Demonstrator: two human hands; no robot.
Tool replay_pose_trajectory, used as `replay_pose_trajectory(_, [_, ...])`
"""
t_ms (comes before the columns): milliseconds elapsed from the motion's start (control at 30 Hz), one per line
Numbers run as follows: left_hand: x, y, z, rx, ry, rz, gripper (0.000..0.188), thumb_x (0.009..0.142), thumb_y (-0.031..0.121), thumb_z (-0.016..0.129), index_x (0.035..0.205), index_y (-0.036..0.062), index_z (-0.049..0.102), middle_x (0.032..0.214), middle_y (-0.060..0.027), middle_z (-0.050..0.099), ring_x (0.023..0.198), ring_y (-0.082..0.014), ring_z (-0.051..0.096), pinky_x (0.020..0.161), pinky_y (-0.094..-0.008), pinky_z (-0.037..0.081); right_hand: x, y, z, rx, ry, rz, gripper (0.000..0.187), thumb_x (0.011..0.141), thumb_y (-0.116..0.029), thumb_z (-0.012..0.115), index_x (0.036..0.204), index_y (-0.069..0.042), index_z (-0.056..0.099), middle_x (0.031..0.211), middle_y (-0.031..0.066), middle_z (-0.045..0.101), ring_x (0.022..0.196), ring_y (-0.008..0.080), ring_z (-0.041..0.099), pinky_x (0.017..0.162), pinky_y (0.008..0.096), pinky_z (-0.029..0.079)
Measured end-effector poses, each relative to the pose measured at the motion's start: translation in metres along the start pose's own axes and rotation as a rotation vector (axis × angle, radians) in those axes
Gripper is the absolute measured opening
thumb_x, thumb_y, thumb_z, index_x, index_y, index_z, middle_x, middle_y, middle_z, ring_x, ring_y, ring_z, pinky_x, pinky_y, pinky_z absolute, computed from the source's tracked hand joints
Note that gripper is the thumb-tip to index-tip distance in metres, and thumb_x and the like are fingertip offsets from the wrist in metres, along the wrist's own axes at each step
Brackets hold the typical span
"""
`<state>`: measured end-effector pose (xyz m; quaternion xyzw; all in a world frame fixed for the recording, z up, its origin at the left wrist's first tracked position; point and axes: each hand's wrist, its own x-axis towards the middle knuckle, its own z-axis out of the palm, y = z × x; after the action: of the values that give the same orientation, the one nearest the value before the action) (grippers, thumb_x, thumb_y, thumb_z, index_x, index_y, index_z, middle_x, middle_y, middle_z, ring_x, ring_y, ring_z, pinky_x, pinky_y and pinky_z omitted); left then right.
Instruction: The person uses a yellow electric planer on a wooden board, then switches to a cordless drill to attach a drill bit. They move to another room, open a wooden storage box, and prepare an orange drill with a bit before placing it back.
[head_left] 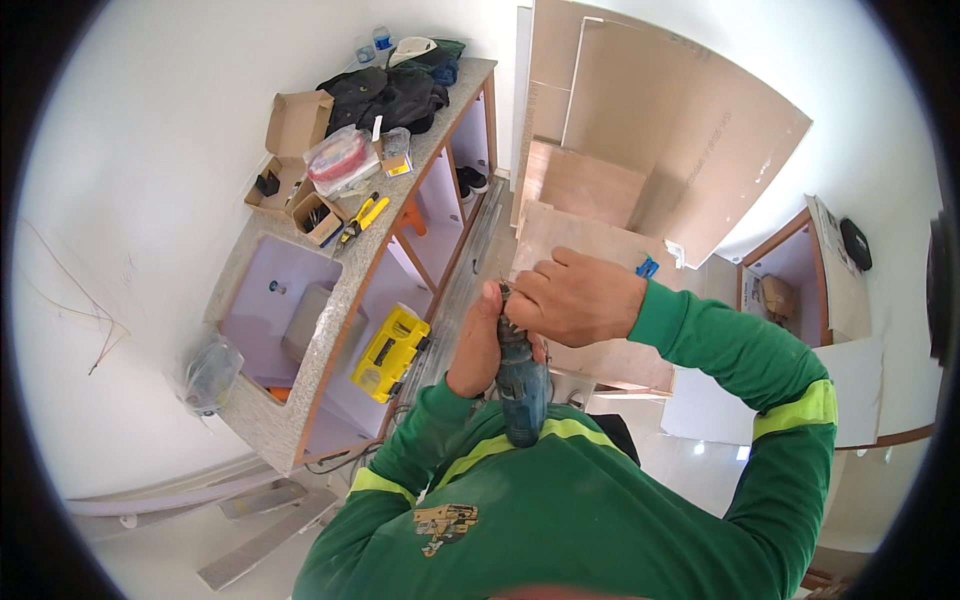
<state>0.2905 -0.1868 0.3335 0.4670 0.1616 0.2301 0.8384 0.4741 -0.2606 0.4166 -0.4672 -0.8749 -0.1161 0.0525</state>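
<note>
A teal power drill (522,390) stands close against my chest, its chuck end pointing away from me. My left hand (474,347) is wrapped along the drill's left side, near the front. From the right, my right hand (583,297) curls its fingers over the chuck and the slim bit at its tip. The fingers hide most of the chuck, and the drill's handle is out of sight below the body. Beyond my hands lies a wooden board (563,240), with a small blue tool (647,267) on its right part.
Left of me runs a granite counter (345,283) with a sink cutout, yellow-handled pliers (365,217), an open cardboard box (297,122) and dark clothing. A yellow case (391,353) sits by the cabinet below. Large brown panels (660,120) lean ahead; a small cabinet (790,262) stands at right.
</note>
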Motion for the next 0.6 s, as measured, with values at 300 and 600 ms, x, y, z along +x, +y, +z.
replay_pose_trajectory(300, [0.004,0.005,-0.01,0.179,0.209,0.219,0.058,0.118,0.054,0.034,0.099,0.0066,0.062,0.083,-0.0037,0.066,0.07,-0.0117,0.063,0.065,-0.0262,0.051,0.028,-0.046,0.045,0.37,0.291,0.569,0.024,0.103,-0.026,0.065,0.101,-0.005,0.055,0.082,0.0177,0.066,0.078,0.0428,0.068,0.068,0.053,0.053])
replay_pose_trajectory(600, [0.01,-0.009,-0.027,0.228,0.251,0.19,0.053,0.118,0.051,0.037,0.104,0.0051,0.059,0.094,-0.0015,0.06,0.086,-0.0081,0.056,0.08,-0.0278,0.05,0.043,-0.078,0.04,0.476,0.349,0.874,0.025,0.11,-0.028,0.058,0.102,-0.004,0.052,0.079,0.0218,0.065,0.072,0.0485,0.064,0.061,0.0571,0.049])
